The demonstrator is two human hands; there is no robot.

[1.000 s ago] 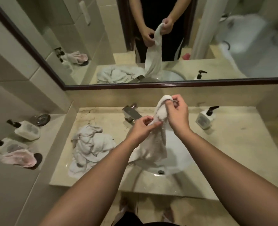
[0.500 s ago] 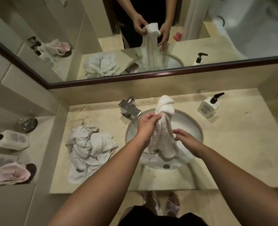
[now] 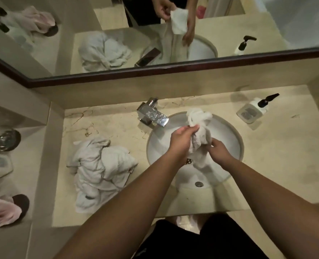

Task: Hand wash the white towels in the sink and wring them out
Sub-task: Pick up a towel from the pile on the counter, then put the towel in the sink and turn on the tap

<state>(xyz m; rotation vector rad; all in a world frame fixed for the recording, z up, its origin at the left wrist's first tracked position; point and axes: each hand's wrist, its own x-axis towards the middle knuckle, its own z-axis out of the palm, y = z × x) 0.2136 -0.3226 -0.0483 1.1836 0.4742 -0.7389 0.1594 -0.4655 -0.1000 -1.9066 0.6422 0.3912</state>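
A wet white towel [image 3: 199, 128] hangs bunched over the round white sink [image 3: 228, 135]. My left hand [image 3: 183, 139] grips it near the top, with a knot of cloth sticking up above the fingers. My right hand [image 3: 217, 149] closes on the towel lower down, just right of the left hand. The towel's tail drops into the bowl toward the drain [image 3: 199, 183]. A heap of other white towels [image 3: 100, 171] lies on the counter to the left of the sink.
A chrome faucet [image 3: 153, 114] stands at the sink's back left. A soap pump bottle [image 3: 256, 109] sits at the back right of the beige counter [image 3: 276, 165]. On a side ledge at left are a small dish [image 3: 5, 140] and a pink cloth [image 3: 3, 210]. A mirror [image 3: 155, 34] is behind.
Both hands have lowered the towel from chest height down into the sink bowl. My right hand left the top end and now grips the towel lower down beside the left hand.
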